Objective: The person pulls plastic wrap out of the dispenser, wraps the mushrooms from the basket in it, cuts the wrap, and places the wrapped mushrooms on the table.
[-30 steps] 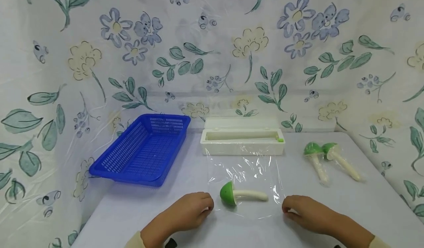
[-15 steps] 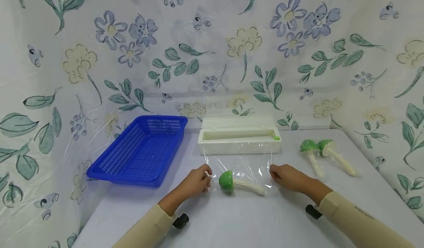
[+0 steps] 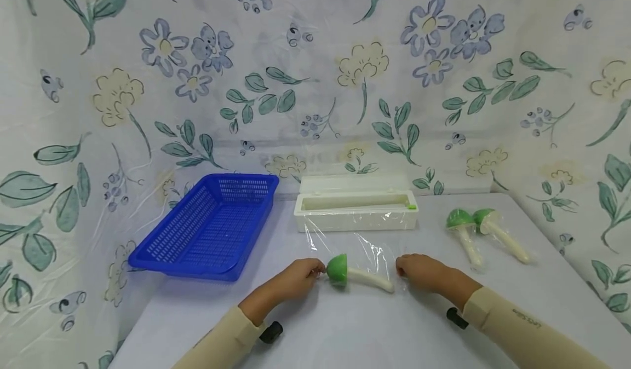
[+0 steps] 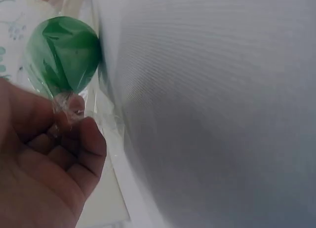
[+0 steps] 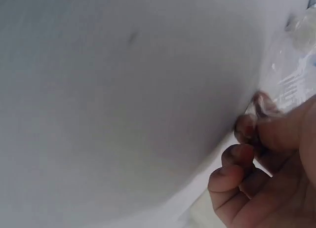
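A mushroom (image 3: pixel 337 270) with a green cap and pale stem lies on its side in clear plastic wrap (image 3: pixel 362 243), which runs back to the white wrap box (image 3: pixel 357 220). My left hand (image 3: pixel 298 278) pinches gathered wrap right beside the cap. In the left wrist view the film is pulled taut over the green cap (image 4: pixel 64 55) and bunched between thumb and fingers. Off the stem's end, my right hand (image 3: pixel 423 273) pinches the wrap's other side. The right wrist view has film (image 5: pixel 291 82) leading to its thumb and fingertip, the other fingers curled.
A blue plastic basket (image 3: pixel 209 267) stands at the left. Two wrapped green-capped mushrooms, a nearer one (image 3: pixel 465 237) and another (image 3: pixel 503 237), lie at the right. The box lid (image 3: pixel 352 183) stands raised at the back, before a flowered curtain (image 3: pixel 315 84).
Both hands have gone forward from the near edge, folding the wrap's front over the mushroom. The left hand has then moved in against the cap, gathering film; the right has shifted slightly inward.
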Demonstrator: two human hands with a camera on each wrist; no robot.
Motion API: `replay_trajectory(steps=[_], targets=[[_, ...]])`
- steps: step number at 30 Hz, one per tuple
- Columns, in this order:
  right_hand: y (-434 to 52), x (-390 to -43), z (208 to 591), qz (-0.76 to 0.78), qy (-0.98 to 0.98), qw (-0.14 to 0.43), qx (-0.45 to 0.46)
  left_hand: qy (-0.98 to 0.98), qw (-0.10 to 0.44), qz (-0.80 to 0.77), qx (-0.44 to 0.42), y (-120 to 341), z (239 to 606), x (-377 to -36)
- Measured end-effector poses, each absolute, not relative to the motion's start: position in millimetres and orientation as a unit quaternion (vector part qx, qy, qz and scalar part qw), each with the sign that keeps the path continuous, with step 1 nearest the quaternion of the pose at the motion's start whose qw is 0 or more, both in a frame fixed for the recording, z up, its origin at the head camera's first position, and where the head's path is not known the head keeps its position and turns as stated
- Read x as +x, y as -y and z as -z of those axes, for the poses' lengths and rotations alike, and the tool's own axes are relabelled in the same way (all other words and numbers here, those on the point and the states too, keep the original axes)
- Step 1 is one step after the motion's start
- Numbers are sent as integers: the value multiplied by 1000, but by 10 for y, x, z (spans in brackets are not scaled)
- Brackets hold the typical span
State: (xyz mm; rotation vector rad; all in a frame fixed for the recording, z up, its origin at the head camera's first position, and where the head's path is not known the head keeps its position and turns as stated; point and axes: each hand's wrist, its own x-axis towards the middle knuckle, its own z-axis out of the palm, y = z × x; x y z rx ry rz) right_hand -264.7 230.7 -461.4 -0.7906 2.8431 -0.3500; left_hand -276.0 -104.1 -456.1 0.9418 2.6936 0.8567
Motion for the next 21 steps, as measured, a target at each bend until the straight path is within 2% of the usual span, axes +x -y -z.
replay_trajectory(steps=[3, 7, 14, 18, 21], targets=[[-2299, -2623, 4593, 144, -953, 104, -245, -895, 103, -289, 322, 1057, 4554, -2749], [-2254, -2578, 4568, 152, -957, 118, -215, -902, 84, -253, 340, 1057, 4559, -2758], [-2226, -2576, 4613, 128, -956, 71, -254, -927, -44, -107, 356, 984, 4551, -2774], [-2318, -2668, 4643, 203, -941, 85, -259, -918, -96, -132, 362, 984, 4574, -2810], [-2393, -2753, 4652, 247, -929, 96, -260, -912, -111, -162, 361, 984, 4596, -2876]])
